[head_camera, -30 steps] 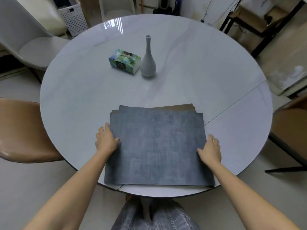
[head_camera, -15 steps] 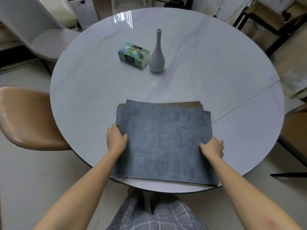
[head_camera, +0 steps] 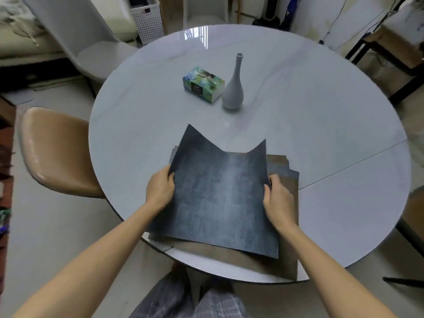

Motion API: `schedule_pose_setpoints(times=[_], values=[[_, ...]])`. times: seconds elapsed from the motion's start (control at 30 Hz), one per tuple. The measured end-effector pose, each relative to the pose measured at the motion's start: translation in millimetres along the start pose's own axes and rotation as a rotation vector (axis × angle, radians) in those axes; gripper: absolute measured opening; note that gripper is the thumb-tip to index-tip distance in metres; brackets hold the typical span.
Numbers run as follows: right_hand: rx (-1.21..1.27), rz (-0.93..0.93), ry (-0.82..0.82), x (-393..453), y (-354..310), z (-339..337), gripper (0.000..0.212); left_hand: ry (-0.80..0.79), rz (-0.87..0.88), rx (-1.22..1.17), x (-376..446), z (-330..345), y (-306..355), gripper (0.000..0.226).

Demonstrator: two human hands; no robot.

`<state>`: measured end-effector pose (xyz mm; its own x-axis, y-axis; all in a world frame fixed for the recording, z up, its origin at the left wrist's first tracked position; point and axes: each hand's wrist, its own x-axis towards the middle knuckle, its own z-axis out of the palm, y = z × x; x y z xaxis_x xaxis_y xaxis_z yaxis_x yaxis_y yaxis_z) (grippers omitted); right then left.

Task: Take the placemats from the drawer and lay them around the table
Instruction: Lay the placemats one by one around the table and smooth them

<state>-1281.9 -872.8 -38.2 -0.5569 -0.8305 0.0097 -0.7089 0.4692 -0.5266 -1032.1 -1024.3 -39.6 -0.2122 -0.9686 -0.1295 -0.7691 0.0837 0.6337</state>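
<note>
So the round white table [head_camera: 321, 138] fills most of the view, with a tan chair [head_camera: 57, 152] tucked in on the left and a grey chair [head_camera: 96, 49] further back. At the near edge sits the stack of placemats [head_camera: 286, 226], brownish and grey ones, hanging a little over the rim toward the person. The top grey placemat [head_camera: 218, 198] is lifted off that stack, its long axis running away from the person toward the table's middle, and it bows into a trough so the two far corners stick up like ears. The left hand [head_camera: 159, 191] grips its left edge, fingers curled under and thumb on top; the right hand [head_camera: 278, 203] pinches the right edge the same way. Further out, well apart from the mats, a slim grey vase [head_camera: 232, 92] stands upright, with a green tissue box [head_camera: 203, 87] just beside it on its left, right around the centre of the table.
</note>
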Motion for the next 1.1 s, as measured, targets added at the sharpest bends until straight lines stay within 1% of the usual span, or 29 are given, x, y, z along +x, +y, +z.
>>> schedule_pose_setpoints(times=[0.07, 0.17, 0.3, 0.43, 0.5, 0.6, 0.7, 0.8, 0.93, 1.0, 1.1], values=[[0.028, -0.137, -0.047, 14.5, -40.6, 6.4, 0.008, 0.044, 0.041, -0.022, 2.7, -18.5, 3.9, 0.027], [0.107, -0.284, -0.058, 25.9, -102.9, 18.3, 0.006, 0.113, 0.068, -0.074, 8.5, -56.9, -2.5, 0.027], [0.184, -0.344, -0.06, 28.7, -175.8, 34.2, 0.003, 0.167, 0.05, -0.122, 22.2, -115.5, -37.4, 0.025], [0.182, -0.385, -0.046, 28.2, -243.0, 58.2, 0.004, 0.195, 0.042, -0.2, 36.3, -175.6, -85.9, 0.025], [0.189, -0.37, -0.015, 30.2, -277.9, 74.9, 0.003, 0.201, 0.062, -0.285, 42.7, -206.6, -114.6, 0.023], [0.208, -0.306, 0.075, 30.7, -325.5, 102.8, 0.005, 0.185, 0.116, -0.369, 52.7, -260.1, -154.7, 0.021], [0.212, -0.271, 0.143, 29.0, -369.5, 122.7, 0.007, 0.212, 0.128, -0.337, 68.2, -309.2, -181.5, 0.019], [0.206, -0.235, 0.23, 26.8, -401.7, 131.7, 0.008, 0.176, 0.168, -0.316, 93.2, -342.4, -196.3, 0.019], [0.218, -0.191, 0.331, 36.2, -425.1, 139.4, 0.007, 0.136, 0.236, -0.289, 137.5, -356.6, -193.6, 0.02], [0.213, -0.163, 0.372, 47.6, -428.1, 142.5, 0.008, 0.107, 0.25, -0.298, 160.3, -355.4, -185.6, 0.021], [0.214, -0.095, 0.428, 68.4, -423.2, 149.2, 0.008, 0.059, 0.255, -0.223, 200.9, -349.0, -172.2, 0.024]])
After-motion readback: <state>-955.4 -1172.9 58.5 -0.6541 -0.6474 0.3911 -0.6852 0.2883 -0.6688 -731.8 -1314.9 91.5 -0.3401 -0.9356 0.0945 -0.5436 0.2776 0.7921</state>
